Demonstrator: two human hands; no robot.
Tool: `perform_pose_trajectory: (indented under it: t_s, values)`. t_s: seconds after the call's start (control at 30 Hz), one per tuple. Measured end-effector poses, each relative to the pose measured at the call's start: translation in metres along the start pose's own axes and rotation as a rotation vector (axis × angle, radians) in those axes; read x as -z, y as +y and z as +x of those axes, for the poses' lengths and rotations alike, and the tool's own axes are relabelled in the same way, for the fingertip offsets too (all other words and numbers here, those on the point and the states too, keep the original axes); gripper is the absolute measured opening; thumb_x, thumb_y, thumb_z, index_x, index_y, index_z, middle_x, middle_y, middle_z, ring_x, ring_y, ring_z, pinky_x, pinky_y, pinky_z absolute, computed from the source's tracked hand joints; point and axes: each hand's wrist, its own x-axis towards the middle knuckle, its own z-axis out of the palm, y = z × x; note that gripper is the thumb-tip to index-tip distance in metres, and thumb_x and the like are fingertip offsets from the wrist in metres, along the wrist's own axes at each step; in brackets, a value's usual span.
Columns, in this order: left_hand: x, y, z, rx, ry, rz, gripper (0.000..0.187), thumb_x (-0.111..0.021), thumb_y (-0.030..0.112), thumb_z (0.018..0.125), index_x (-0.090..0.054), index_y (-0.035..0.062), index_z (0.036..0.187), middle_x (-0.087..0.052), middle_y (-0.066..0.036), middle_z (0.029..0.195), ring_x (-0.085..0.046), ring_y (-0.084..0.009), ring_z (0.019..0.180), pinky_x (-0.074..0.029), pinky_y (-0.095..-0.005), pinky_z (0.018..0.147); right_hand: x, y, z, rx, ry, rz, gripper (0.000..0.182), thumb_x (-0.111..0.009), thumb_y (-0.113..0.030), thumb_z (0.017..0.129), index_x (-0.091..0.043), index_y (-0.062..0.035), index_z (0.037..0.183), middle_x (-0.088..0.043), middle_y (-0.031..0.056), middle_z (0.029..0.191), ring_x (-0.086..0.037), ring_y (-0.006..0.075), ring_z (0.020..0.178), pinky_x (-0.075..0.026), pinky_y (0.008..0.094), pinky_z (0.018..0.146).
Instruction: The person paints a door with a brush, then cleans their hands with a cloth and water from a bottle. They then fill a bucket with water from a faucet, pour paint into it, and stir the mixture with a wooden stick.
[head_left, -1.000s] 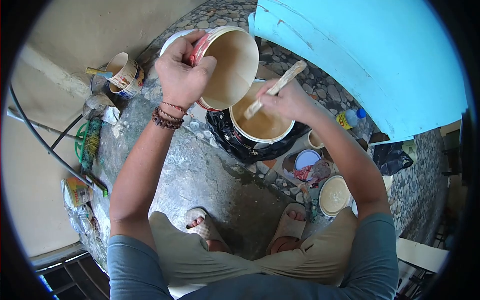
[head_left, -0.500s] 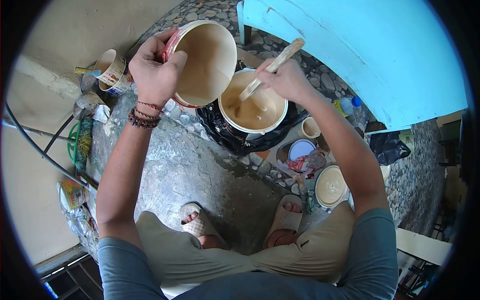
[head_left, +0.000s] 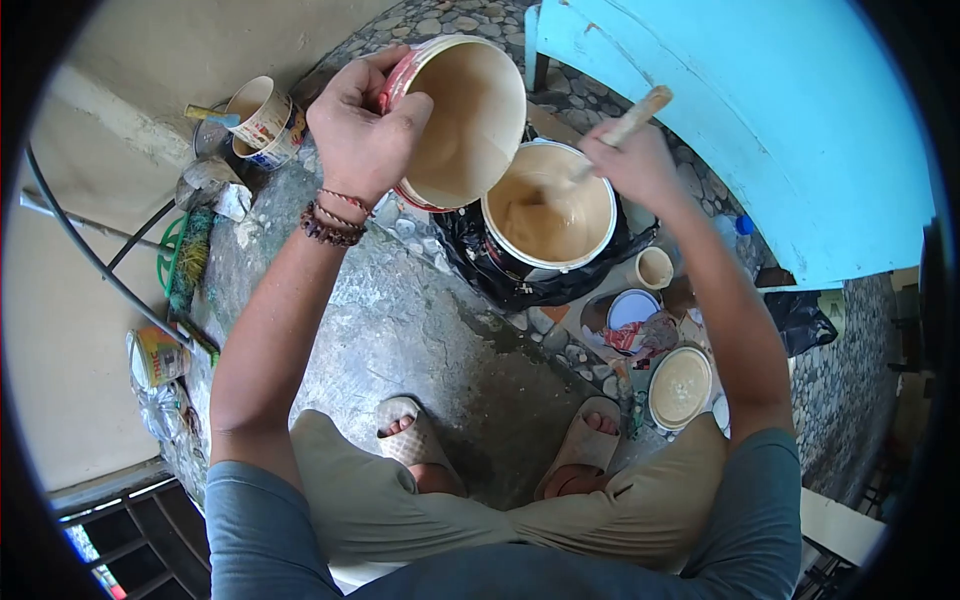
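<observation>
My left hand is closed on the rim of a red-and-white bucket, with the thumb inside its edge. That bucket hangs tilted, and a beige film coats its inner wall. To its right, my right hand is wrapped round a wooden stick. The stick's lower end is blurred and reaches into the beige paint of a second bucket. This lower bucket stands upright on the ground, with a black plastic bag around its base. The tilted bucket's lower edge overlaps its left rim in view.
Several paint-stained cups with a brush stand by the wall at left. Right of the bucket are a small cup, a crumpled rag and a round beige-topped container. A light-blue panel rises at far right.
The view has shifted, so most of the scene lies farther right. The stick's lower end has moved toward the lower bucket's right side. Both hands keep their holds.
</observation>
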Motion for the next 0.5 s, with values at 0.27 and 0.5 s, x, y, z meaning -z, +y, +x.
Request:
perform_pose_trajectory:
  t_s: [0.27,0.5]
  values:
    - [0.001,0.003,0.004,0.041,0.014,-0.009,0.016,-0.065,0.004,0.065,-0.053,-0.0054,0.065,-0.069,-0.016,0.1,-0.062,-0.0133,0.085,-0.05,-0.0266,0.074,-0.013,-0.019,-0.02,-0.066,-0.201,0.276,0.017,-0.06,-0.015,0.085,-0.065,0.0012,0.085,-0.065,0.0081,0.071,-0.066,0.0137,0.066,-0.053,0.0256,0.061]
    - [0.004,-0.002,0.004,-0.032,0.053,-0.018,0.015,-0.065,0.004,0.064,-0.054,-0.0057,0.066,-0.07,-0.015,0.097,-0.06,-0.0122,0.079,-0.05,-0.0261,0.069,0.011,-0.01,-0.028,-0.065,-0.126,0.029,0.018,-0.06,-0.014,0.085,-0.066,0.0027,0.084,-0.066,0.0083,0.074,-0.066,0.0145,0.065,-0.051,0.0254,0.059]
